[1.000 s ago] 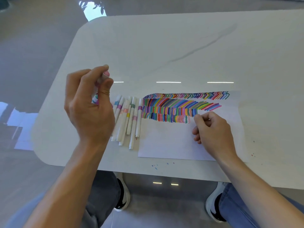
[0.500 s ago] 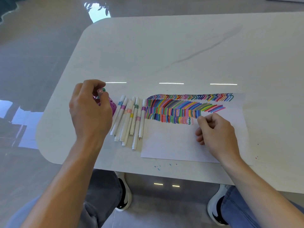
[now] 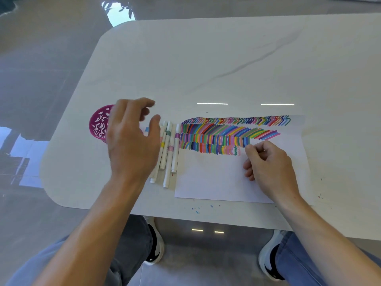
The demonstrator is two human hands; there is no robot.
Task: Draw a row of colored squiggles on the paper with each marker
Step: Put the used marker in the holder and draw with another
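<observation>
Markers (image 3: pixel 169 153) lie side by side in a white bundle on the table (image 3: pixel 206 58), directly under the left hand (image 3: pixel 132 141) and just past its thumb side, flush against the near edge of the paper (image 3: pixel 216 178). Left hand hovers above them, fingers loosely spread, nothing held; slightly blurred. Magenta perforated cup (image 3: pixel 98 124) sits just beyond its knuckle side, partly hidden. Right hand (image 3: pixel 268 164) rests on the paper, fingers curled tight, thumb against forefinger; cannot tell whether anything is pinched. Green and pink squiggles (image 3: pixel 237 150) end the lowest coloured row, just beside the right thumb tip.
</observation>
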